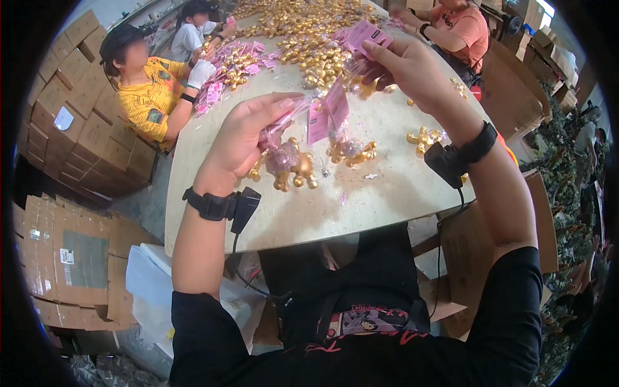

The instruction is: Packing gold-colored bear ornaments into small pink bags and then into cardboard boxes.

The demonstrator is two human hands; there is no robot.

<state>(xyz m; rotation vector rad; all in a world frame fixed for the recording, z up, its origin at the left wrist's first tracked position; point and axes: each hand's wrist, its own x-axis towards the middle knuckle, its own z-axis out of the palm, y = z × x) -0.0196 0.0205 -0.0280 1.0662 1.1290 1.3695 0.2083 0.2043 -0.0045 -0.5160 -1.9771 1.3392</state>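
Observation:
My left hand is closed on clear strings and a pink tag above the near part of the table. Below its fingers is a shiny gold ornament with a pink glittery part. Farther right and higher, my right hand pinches a pink card tag between thumb and fingers. Between the hands, more pink tags hang beside a second gold ornament. How the strings run between the hands is hard to make out.
A pale table carries a large heap of gold ornaments at the back. Pink-tagged pieces lie before a person in yellow. Another person sits at the far right. Cardboard boxes stand at left; greenery fills the right.

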